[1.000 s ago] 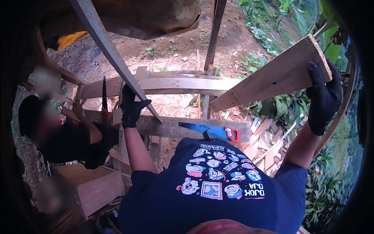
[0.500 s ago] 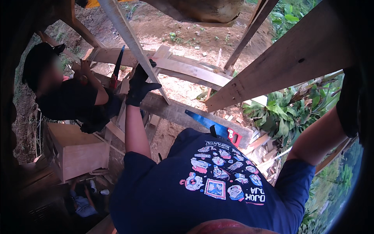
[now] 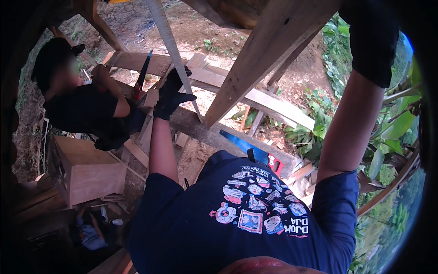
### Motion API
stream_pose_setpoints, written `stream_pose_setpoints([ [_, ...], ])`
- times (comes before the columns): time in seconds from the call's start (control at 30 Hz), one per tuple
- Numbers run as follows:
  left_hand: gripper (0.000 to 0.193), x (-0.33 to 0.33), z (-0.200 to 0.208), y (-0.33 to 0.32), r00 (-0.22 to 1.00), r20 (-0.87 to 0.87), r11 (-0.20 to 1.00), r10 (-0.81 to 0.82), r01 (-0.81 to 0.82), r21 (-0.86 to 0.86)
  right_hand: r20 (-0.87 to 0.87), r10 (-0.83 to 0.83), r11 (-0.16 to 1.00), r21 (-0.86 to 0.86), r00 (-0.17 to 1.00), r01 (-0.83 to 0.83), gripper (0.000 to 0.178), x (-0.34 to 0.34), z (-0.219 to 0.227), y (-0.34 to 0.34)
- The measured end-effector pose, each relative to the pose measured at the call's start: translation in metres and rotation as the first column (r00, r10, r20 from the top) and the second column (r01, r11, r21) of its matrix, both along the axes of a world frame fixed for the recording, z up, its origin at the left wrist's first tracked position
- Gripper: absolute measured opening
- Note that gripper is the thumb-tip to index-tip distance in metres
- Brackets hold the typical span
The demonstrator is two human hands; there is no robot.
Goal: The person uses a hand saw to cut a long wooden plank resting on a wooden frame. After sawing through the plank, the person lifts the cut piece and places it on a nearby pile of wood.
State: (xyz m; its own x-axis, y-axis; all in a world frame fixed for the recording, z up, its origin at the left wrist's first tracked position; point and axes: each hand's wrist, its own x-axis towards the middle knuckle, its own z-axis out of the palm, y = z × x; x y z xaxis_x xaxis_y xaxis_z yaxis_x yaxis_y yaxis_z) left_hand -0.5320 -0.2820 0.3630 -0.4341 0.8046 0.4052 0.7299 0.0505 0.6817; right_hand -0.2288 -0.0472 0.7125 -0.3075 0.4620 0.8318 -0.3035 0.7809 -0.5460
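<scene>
- Head view, left side: the left hand [image 3: 172, 97], in a black glove, sits at the end of a nearly straight forearm [image 3: 165, 150] that rises from the lower edge.
- Its grip closes loosely on the narrow plank [image 3: 171, 44], the fingers behind the wood with their tips showing past its edge, and the thumb stretched out to the right across its lower part.
- The narrow plank slants from the top of the view down to the right, over the counter [image 3: 191, 126] of long boards.
- Head view, right side: the right hand [image 3: 372, 43], also gloved in black, is raised high, its forearm [image 3: 350, 121] reaching steeply up from a bent elbow.
- That hand is at the upper part of the wide plank [image 3: 264, 50]; its fingers are lost in the dark, so how far its grip is closed cannot be told.
- The wide plank tilts down to the left, its lower end beside the narrow plank's foot, above the counter in the picture; whether it touches is unclear.
- A blue-bladed saw [image 3: 244, 144] with a red and white handle lies on the counter near the wearer's chest.
- Beyond the left arm, a co-worker in a dark cap [image 3: 54, 57] stands near a second saw [image 3: 144, 73], its dark blade pointing up.
</scene>
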Motion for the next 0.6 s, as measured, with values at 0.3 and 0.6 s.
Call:
stream_pose_setpoints([
  [0.3,0.108,-0.003,-0.004,0.011,0.998,0.065,0.999,-0.027,0.029,-0.027,0.135,0.039,0.980,-0.201,0.990,-0.011,0.040,-0.046,0.017,-0.023],
  [0.6,0.119,0.013,-0.021,0.033,0.976,0.212,0.998,-0.055,0.062,-0.027,0.036,0.413,0.900,-0.169,0.910,-0.402,0.029,-0.110,-0.032,0.009],
])
